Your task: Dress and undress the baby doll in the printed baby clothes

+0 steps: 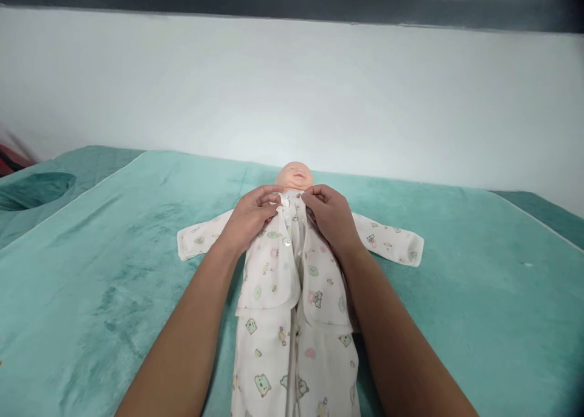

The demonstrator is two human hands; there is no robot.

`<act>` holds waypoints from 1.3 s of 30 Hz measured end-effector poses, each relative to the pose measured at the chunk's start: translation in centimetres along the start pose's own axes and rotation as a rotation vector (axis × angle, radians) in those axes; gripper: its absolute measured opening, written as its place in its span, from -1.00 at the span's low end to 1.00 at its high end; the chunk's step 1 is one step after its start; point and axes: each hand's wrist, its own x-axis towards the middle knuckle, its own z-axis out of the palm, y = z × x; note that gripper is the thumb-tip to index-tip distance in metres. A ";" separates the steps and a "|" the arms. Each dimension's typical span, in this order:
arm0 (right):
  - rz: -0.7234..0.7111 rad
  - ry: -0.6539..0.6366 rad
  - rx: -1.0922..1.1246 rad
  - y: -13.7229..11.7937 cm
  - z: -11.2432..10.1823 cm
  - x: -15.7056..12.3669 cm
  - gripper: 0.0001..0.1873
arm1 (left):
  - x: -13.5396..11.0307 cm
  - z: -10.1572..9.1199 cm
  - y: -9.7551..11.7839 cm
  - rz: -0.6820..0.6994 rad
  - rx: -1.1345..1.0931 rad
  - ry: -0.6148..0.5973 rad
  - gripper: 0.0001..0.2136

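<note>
A baby doll [294,175] lies on its back on a teal blanket [114,271], head away from me. It wears a white printed top [269,265] with sleeves spread out sideways, and matching trousers [283,368]. My left hand [249,216] pinches the left front panel of the top near the collar, by a white button. My right hand [331,217] pinches the opposite panel at the collar. The two hands nearly meet under the doll's chin. Lower down, the top's front hangs apart.
The blanket covers a wide bed surface that runs up to a white wall [292,94]. A darker teal cushion or fold [34,189] lies at the far left, with something red [9,158] at the edge beyond it.
</note>
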 end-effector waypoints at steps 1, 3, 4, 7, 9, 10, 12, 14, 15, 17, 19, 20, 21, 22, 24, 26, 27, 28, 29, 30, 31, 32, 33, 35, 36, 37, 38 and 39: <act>-0.001 -0.009 -0.003 -0.1 0.0 0.0 -0.85 | 0.0 0.1 0.1 -0.007 0.018 0.005 -0.65; 0.009 -0.014 -0.015 -0.3 0.1 0.0 -0.85 | 0.0 0.4 0.4 0.000 0.096 0.041 -0.74; 0.018 -0.010 -0.024 -0.4 0.1 -0.1 -0.85 | 0.1 0.6 0.6 0.014 0.151 0.065 -0.76; 0.046 0.016 -0.062 -0.6 0.1 -0.3 -0.84 | 0.5 1.2 0.9 0.045 0.321 0.122 -0.70; 0.056 0.035 -0.090 -0.6 0.2 -0.4 -0.83 | 0.7 1.3 0.9 0.032 0.400 0.152 -0.71; 0.060 0.049 -0.104 -0.7 0.2 -0.5 -0.83 | 0.8 1.3 0.9 0.022 0.425 0.169 -0.73; 0.065 0.075 -0.129 -0.8 0.3 -0.6 -0.84 | 0.8 1.0 0.8 -0.002 0.431 0.190 -0.77; 0.064 0.092 -0.149 -0.9 0.3 -0.6 -0.85 | 0.6 0.6 0.6 -0.043 0.371 0.169 -0.79; 0.061 0.093 -0.154 -1.0 0.3 -0.6 -0.86 | 0.5 0.3 0.6 -0.064 0.330 0.157 -0.79; 0.055 0.089 -0.148 -1.0 0.2 -0.6 -0.86 | 0.2 -0.1 0.5 -0.075 0.249 0.174 -0.79; 0.059 0.088 -0.120 -0.9 0.0 -0.5 -0.85 | -0.1 -0.5 0.4 -0.054 0.191 0.228 -0.79; 0.064 0.087 -0.100 -0.9 0.0 -0.5 -0.85 | -0.2 -0.5 0.4 -0.046 0.164 0.243 -0.79; 0.071 0.086 -0.075 -0.8 -0.1 -0.5 -0.84 | -0.2 -0.6 0.4 -0.044 0.134 0.247 -0.79; 0.078 0.083 -0.043 -0.7 -0.2 -0.5 -0.84 | -0.2 -0.5 0.4 -0.049 0.096 0.242 -0.79; 0.089 0.077 0.032 -0.5 -0.2 -0.5 -0.83 | 0.1 -0.2 0.4 -0.049 -0.012 0.233 -0.79; 0.089 0.072 0.104 -0.1 -0.2 -0.4 -0.83 | 0.5 0.5 0.6 -0.041 -0.144 0.228 -0.79; 0.087 0.067 0.137 0.1 -0.2 -0.3 -0.83 | 0.8 0.9 0.8 -0.042 -0.196 0.215 -0.79; 0.085 0.060 0.168 0.2 -0.2 -0.3 -0.83 | 1.1 1.4 1.0 -0.044 -0.227 0.200 -0.79; 0.084 0.054 0.196 0.4 -0.1 -0.2 -0.83 | 1.4 1.9 1.2 -0.046 -0.238 0.189 -0.79; 0.082 0.051 0.221 0.6 -0.1 -0.2 -0.83 | 1.7 2.4 1.4 -0.047 -0.229 0.183 -0.81; 0.081 0.051 0.242 0.7 -0.1 -0.1 -0.82 | 1.9 2.8 1.6 -0.050 -0.203 0.178 -0.82; 0.079 0.057 0.258 0.8 -0.1 -0.1 -0.82 | 2.1 3.1 1.8 -0.055 -0.166 0.173 -0.83; 0.077 0.066 0.268 0.9 0.0 -0.1 -0.82 | 2.1 3.4 1.9 -0.062 -0.127 0.165 -0.84; 0.069 0.079 0.275 0.9 -0.1 -0.2 -0.82 | 2.2 3.5 1.9 -0.074 -0.071 0.141 -0.84; 0.066 0.078 0.270 0.8 -0.1 -0.2 -0.81 | 2.2 3.5 1.9 -0.074 -0.061 0.129 -0.84; 0.064 0.071 0.258 0.8 -0.1 -0.3 -0.81 | 2.1 3.3 1.8 -0.071 -0.063 0.118 -0.84; 0.063 0.064 0.242 0.6 -0.1 -0.3 -0.80 | 2.1 3.2 1.7 -0.071 -0.071 0.106 -0.84; 0.063 0.057 0.223 0.5 -0.1 -0.4 -0.80 | 2.1 3.1 1.6 -0.073 -0.079 0.095 -0.84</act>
